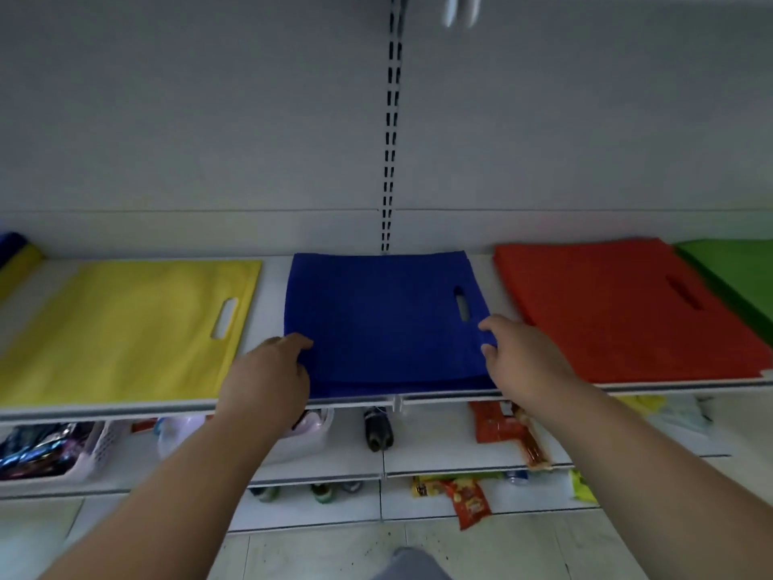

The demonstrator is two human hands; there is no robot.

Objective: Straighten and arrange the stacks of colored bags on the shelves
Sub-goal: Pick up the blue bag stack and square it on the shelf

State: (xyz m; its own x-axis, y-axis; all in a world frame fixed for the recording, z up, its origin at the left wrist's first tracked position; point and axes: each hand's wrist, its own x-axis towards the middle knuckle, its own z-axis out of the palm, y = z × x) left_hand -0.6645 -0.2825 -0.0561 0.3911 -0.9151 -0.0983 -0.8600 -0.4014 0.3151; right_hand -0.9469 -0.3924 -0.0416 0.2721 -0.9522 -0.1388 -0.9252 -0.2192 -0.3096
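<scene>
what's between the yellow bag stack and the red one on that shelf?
The blue bag stack, with a strip of bare white shelf on each side, in the head view. The left hand and right hand hold its near corners.

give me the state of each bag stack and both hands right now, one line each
blue bag stack: flat on the shelf, gripped at both front corners, lower layers jut out at the front
yellow bag stack: flat, untouched, handle slot to the right
red bag stack: flat, untouched, set at an angle
green bag stack: flat, partly out of view
left hand: grips the blue stack's left front corner
right hand: pinches the blue stack's right edge
</scene>
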